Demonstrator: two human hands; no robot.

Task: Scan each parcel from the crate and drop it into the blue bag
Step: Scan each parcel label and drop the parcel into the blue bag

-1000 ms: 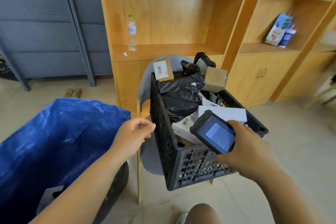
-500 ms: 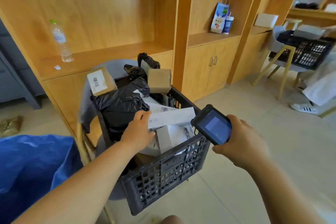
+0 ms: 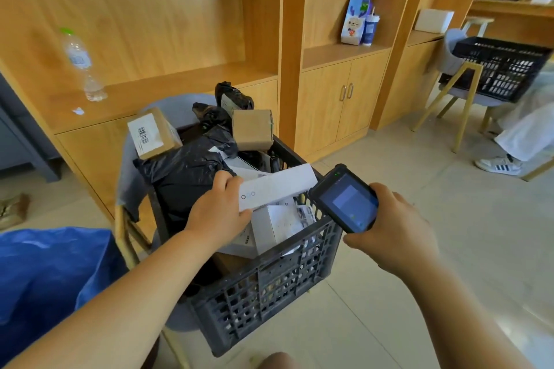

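Observation:
A dark grey crate (image 3: 269,287) stands on a chair, heaped with parcels: black plastic bags (image 3: 186,171), two brown boxes (image 3: 153,132) (image 3: 252,129) and white boxes (image 3: 281,225). My left hand (image 3: 218,213) grips the near end of a long white box (image 3: 278,189) that lies across the top of the heap. My right hand (image 3: 395,231) holds a black handheld scanner (image 3: 344,198), screen up, just right of the crate's rim. The blue bag (image 3: 51,278) sits at the lower left.
Wooden shelving and cupboards (image 3: 338,93) run behind the crate, with a water bottle (image 3: 79,63) and a paper gift bag (image 3: 355,21) on them. At the right a second black crate (image 3: 500,69) rests on a chair, beside a person's leg and white shoe (image 3: 497,165).
My left hand moved from beside the blue bag into the crate and took hold of the long white box. My view swung to the right, so the blue bag slid to the lower left.

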